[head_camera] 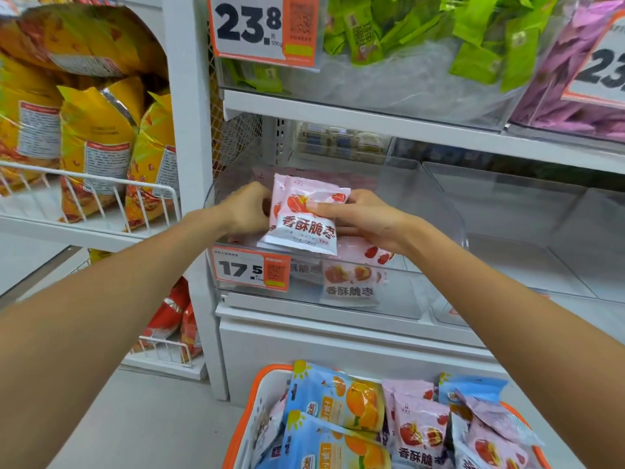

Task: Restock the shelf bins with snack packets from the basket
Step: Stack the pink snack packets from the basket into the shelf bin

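A white shelving unit [338, 336] fills the scene, its flat boards stacked one above another, with a white upright post [189, 130] dividing it from a neighbouring bay on the left. That bay has white wire racks [101, 194] holding tall yellow bags [98, 143], and red bags [169, 313] on a lower rack. Behind the post, a strip of white mesh panel [236, 137] shows. Orange-and-white price cards reading 23.8 [263, 27] and 17.5 [252, 269] hang on the fronts. The floor [152, 424] is pale grey and smooth. Light is even and bright, without hard shadows.
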`<move>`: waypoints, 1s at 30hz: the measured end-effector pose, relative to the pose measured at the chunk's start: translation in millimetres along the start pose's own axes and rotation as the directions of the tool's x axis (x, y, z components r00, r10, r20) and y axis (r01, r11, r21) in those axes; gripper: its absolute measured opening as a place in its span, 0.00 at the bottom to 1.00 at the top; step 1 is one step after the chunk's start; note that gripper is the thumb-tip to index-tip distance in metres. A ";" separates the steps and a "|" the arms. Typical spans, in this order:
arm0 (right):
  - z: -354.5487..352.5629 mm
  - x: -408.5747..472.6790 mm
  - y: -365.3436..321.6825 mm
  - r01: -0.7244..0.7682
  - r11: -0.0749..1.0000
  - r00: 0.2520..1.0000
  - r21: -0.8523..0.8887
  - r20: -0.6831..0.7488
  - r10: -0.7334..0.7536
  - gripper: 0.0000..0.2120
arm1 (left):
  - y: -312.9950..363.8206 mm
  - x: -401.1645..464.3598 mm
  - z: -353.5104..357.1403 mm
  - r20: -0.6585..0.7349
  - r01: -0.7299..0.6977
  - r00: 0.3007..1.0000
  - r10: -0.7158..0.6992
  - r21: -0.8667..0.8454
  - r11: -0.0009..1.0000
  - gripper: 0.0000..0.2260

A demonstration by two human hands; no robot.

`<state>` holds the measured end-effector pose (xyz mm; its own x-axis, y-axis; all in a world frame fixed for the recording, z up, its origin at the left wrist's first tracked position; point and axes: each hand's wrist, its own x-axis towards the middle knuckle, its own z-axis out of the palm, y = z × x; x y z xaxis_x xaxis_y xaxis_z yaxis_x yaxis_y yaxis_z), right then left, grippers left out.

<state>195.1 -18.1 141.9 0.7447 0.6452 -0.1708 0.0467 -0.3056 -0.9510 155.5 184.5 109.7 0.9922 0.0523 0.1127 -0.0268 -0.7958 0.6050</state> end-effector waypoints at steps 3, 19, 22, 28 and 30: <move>-8.2 0.3 7.9 -0.028 1.000 0.999 -0.008 -0.043 0.028 0.14 | 8.4 -5.7 -7.3 0.080 -0.026 0.996 0.033 -0.086 0.996 0.12; 32.9 10.3 -15.6 0.103 0.934 0.989 -0.341 -0.068 -0.134 0.15 | 28.8 -31.5 -55.5 0.137 0.068 0.987 -0.089 0.155 0.986 0.25; 19.5 -0.6 -17.7 0.139 0.920 0.958 -0.367 -0.185 -0.219 0.13 | 31.5 -34.0 -57.4 0.044 -0.004 0.999 -0.010 0.299 0.954 0.29; 10.0 -13.1 0.4 0.115 0.854 0.830 -0.508 -0.423 -0.363 0.19 | 42.5 -33.2 -59.0 0.133 -0.022 0.988 -0.082 0.634 0.773 0.19; 21.7 -13.9 0.9 0.111 0.813 0.775 -0.572 -0.463 -0.431 0.18 | 46.1 -27.8 -53.4 0.258 -0.058 0.959 -0.116 0.582 0.811 0.16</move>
<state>170.3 -12.2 137.8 0.8648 0.3074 0.3969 0.5011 -0.5770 -0.6449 120.2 178.7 176.5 0.9862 -0.0131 -0.1651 -0.0090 -0.9996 0.0258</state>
